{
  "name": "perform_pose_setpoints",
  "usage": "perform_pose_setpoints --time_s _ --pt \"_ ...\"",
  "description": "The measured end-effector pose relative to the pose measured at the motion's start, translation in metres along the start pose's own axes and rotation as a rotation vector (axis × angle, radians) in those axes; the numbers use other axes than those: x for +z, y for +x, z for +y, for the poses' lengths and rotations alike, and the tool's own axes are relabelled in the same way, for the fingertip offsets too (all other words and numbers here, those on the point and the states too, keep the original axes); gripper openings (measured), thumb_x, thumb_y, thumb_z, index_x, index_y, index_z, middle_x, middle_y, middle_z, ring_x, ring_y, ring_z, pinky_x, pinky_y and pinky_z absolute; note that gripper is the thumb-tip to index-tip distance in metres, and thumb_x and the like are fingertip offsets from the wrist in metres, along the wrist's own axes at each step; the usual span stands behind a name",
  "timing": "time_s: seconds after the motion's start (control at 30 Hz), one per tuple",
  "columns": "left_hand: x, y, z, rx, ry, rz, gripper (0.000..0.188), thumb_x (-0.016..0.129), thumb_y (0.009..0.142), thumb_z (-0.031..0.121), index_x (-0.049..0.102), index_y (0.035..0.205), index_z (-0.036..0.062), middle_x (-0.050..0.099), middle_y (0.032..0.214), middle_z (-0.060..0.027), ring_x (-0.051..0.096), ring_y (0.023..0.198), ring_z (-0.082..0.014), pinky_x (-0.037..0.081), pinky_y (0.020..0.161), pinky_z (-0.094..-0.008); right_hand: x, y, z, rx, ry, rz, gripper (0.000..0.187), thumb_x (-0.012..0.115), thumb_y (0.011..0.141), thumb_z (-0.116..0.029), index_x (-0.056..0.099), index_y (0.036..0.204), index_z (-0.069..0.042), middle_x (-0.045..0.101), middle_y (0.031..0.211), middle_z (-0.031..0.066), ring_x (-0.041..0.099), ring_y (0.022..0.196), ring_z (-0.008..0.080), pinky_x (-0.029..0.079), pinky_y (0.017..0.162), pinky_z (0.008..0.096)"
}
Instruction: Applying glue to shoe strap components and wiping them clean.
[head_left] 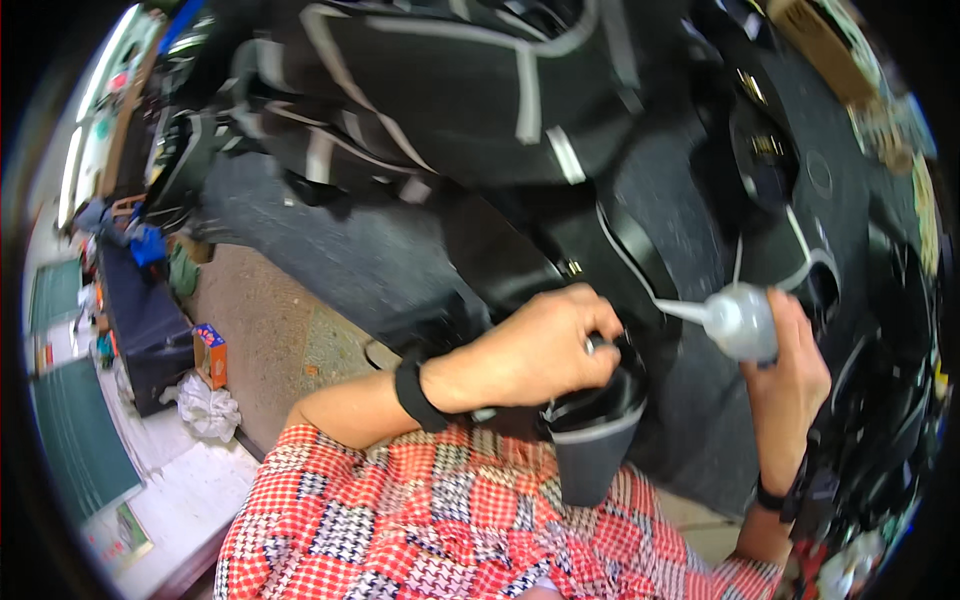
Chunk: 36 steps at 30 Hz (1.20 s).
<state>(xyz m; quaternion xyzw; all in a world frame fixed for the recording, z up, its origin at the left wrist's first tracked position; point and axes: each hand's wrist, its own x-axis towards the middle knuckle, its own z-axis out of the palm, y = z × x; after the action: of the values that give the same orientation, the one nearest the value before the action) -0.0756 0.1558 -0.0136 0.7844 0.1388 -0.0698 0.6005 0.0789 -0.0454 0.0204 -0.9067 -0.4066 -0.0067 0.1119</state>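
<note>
My left hand [545,345] is closed with its fingertips pinched at the top of a black leather-like piece [592,455]. That piece hangs in front of my checked clothing, with a pale grey strip across it. A small shiny bit shows between the thumb and forefinger, too small to name. In my right hand [790,385] is a translucent white squeeze bottle [740,325], tilted on its side, its thin nozzle pointing left toward my left hand. The nozzle tip is close above black pieces on the table and I cannot tell whether it touches.
Black pieces with pale strips [450,95] cover much of the dark worktable [340,240]. A cardboard box [820,45] stands at the far right. To the left, beyond the floor, are an orange box [210,355], a crumpled white plastic bag [208,408] and a dark bench [140,310].
</note>
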Motion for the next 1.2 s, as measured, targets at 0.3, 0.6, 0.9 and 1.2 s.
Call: perform_pose_setpoints --time_s 0.3,0.6,0.9,1.2 --pt "-0.049 -0.048 0.025 0.219 -0.259 -0.061 0.021 0.059 0.074 0.006 0.062 0.095 0.0042 0.045 0.131 -0.0143 0.048 0.116 -0.0250 0.042 0.088 -0.0325 -0.009 0.018 -0.023 0.322 0.764 -0.038 0.048 0.067 0.058 -0.002 0.056 0.105 0.000 0.062 0.085 0.0063 0.058 0.079 0.0145 0.045 0.074 0.0262" --pt "-0.177 -0.068 0.059 0.253 0.357 0.696 0.067 0.057 0.066 -0.003 0.039 0.130 0.0084 0.041 0.134 -0.0073 0.042 0.123 -0.0173 0.042 0.083 -0.0274 -0.007 0.039 -0.050 0.298 0.907 -0.037 0.049 0.069 0.058 -0.003 0.056 0.104 0.001 0.061 0.083 0.0040 0.056 0.078 0.0119 0.044 0.076 0.0258" --pt "-0.223 -0.009 0.090 0.401 0.911 0.338 0.080 0.055 0.062 -0.008 0.032 0.135 0.0139 0.040 0.138 -0.0098 0.061 0.094 -0.0276 0.050 0.061 -0.0272 0.008 0.043 -0.055 0.212 0.806 0.038 0.045 0.073 0.056 -0.002 0.059 0.098 -0.001 0.064 0.083 0.0070 0.061 0.075 0.0142 0.046 0.072 0.0244" --pt "-0.207 0.002 0.098 0.385 0.969 0.277 0.044 0.056 0.064 -0.005 0.051 0.107 0.0066 0.056 0.099 -0.0119 0.059 0.090 -0.0295 0.048 0.078 -0.0345 0.009 0.020 -0.043 0.196 0.745 0.040 0.047 0.070 0.054 0.000 0.058 0.099 0.000 0.063 0.084 0.0102 0.062 0.077 0.0179 0.047 0.073 0.0269"
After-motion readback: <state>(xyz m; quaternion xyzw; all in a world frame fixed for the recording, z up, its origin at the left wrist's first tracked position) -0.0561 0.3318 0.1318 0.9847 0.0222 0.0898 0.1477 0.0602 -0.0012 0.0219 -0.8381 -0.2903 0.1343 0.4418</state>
